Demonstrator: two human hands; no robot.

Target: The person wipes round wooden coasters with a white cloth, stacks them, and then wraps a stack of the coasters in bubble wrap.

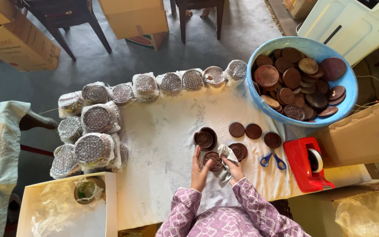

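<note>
My left hand (199, 169) holds the edge of a round, carved dark brown wooden disc (214, 160) lying on the white cloth-covered table (163, 136). My right hand (233, 169) grips a crumpled grey-white cloth (227, 154) pressed against the disc's right side. Just beyond sit a small stack of carved discs (205, 139), another disc (239, 151) partly under the cloth, and three plain brown discs (254, 131) in a row. Both sleeves are purple with a white pattern.
A blue basin (349, 94) heaped with wooden discs stands at the right. Blue-handled scissors (273, 160) and a red tape dispenser (305, 164) lie right of my hands. Several bubble-wrapped stacks (95, 118) line the far and left edges. Cardboard boxes (365, 136) and chairs surround the table.
</note>
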